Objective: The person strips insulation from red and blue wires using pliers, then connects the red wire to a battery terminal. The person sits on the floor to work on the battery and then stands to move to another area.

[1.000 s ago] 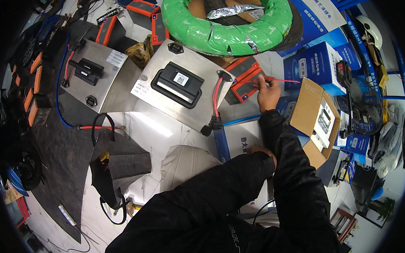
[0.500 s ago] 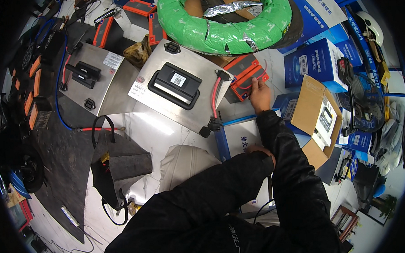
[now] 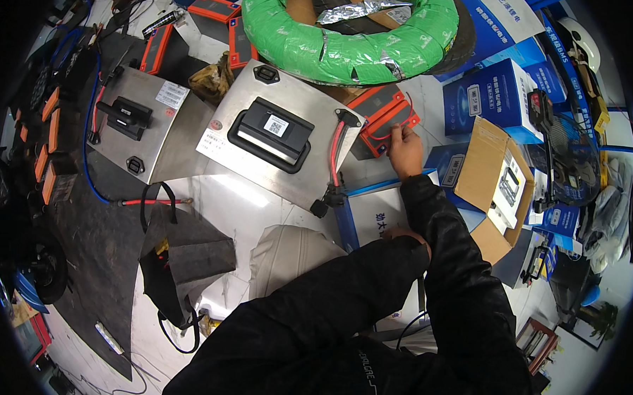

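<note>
My right hand [image 3: 405, 153] is closed, its fingertips pinching a thin red wire [image 3: 411, 111]. That wire curves over a black battery with an orange-red top [image 3: 387, 119], and the hand hovers at its near right edge. My left hand [image 3: 408, 234] shows only as a sliver past its black cuff, close to the right sleeve, above a blue and white box [image 3: 379, 213]; its fingers are hidden. Left of the battery lies a large metal battery case [image 3: 228, 123] with a black handle and a thick red cable [image 3: 336, 149].
A green-wrapped tire [image 3: 351, 61] lies beyond the battery. To the right stand an opened cardboard box [image 3: 487, 170] and a blue box [image 3: 486, 102]. Further left are a second metal case [image 3: 141, 94] and a black bag [image 3: 187, 248] on the floor.
My right fingers have drawn slightly down and left, and the wire now loops higher above the battery. The view has shifted slightly; the left arm looks the same.
</note>
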Tool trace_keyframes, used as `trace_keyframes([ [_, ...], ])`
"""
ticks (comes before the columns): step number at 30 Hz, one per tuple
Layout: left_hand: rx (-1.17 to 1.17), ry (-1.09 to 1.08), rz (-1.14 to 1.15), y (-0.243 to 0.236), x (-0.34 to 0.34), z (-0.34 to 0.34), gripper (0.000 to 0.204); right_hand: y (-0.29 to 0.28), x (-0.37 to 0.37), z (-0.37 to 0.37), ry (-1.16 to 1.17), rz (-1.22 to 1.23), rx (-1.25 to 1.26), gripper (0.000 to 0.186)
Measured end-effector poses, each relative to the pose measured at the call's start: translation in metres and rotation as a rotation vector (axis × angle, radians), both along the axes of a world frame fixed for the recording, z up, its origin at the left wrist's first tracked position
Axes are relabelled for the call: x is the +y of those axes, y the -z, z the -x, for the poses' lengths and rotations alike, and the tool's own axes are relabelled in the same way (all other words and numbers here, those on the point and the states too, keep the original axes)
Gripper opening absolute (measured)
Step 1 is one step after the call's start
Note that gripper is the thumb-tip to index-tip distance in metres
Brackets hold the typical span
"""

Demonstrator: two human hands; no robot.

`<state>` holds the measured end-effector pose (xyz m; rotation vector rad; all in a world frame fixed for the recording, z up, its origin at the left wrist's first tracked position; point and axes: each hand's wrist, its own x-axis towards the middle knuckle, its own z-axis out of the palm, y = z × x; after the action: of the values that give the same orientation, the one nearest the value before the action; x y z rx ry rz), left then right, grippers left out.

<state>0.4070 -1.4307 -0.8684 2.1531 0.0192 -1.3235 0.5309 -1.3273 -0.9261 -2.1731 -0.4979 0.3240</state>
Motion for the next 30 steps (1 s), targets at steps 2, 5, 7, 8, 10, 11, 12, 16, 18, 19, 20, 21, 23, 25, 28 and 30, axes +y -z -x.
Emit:
trace_keyframes([
  [2,0.007,-0.023,0.011,0.0,-0.001,-0.001,0.049,0.0,0.0,0.001,-0.004,0.001,-0.005,0.044],
  [5,0.017,-0.04,0.021,0.003,-0.004,-0.003,0.048,0.001,-0.001,0.001,-0.012,0.026,0.012,0.044],
  [7,0.022,-0.051,0.028,0.005,-0.006,-0.004,0.048,0.0,-0.001,0.0,-0.007,0.055,0.027,0.043],
  [8,0.025,-0.054,0.032,0.006,-0.006,-0.004,0.048,0.0,0.0,-0.001,-0.018,0.032,0.003,0.043],
  [10,0.027,-0.061,0.037,0.007,-0.006,-0.005,0.048,-0.003,0.001,-0.002,-0.02,0.019,-0.066,0.043],
  [11,0.029,-0.069,0.042,0.008,-0.006,-0.006,0.047,-0.004,0.001,-0.001,-0.026,0.068,0.005,0.044],
  [12,0.032,-0.075,0.047,0.01,-0.006,-0.006,0.047,-0.006,0.0,0.0,-0.026,0.124,0.063,0.044],
  [16,0.039,-0.105,0.068,0.017,-0.01,-0.009,0.046,-0.011,0.004,0.004,0.01,-0.015,0.044,0.045],
  [18,0.043,-0.126,0.082,0.02,-0.011,-0.011,0.046,-0.013,0.004,0.004,-0.024,0.126,0.136,0.045],
  [19,0.048,-0.14,0.089,0.022,-0.01,-0.012,0.046,-0.014,0.004,0.003,-0.027,0.197,0.166,0.044],
  [20,0.045,-0.149,0.096,0.021,-0.01,-0.011,0.046,-0.014,0.004,0.003,-0.012,0.157,0.15,0.044],
  [21,0.042,-0.159,0.101,0.02,-0.009,-0.01,0.045,-0.014,0.004,0.003,0.015,0.118,0.118,0.045],
  [23,0.036,-0.181,0.111,0.016,-0.005,-0.008,0.045,-0.014,0.004,0.002,0.001,0.132,0.118,0.044],
  [25,-0.055,-0.095,-0.016,0.006,-0.011,0.0,0.044,-0.015,0.002,0.001,-0.048,0.253,0.16,0.044],
  [28,-0.093,0.076,-0.1,0.001,-0.013,0.008,0.048,-0.012,0.003,0.002,0.016,0.096,0.065,0.043],
  [30,-0.084,0.083,-0.099,0.0,-0.012,0.009,0.051,-0.011,0.001,0.0,-0.066,0.197,0.143,0.042],
])
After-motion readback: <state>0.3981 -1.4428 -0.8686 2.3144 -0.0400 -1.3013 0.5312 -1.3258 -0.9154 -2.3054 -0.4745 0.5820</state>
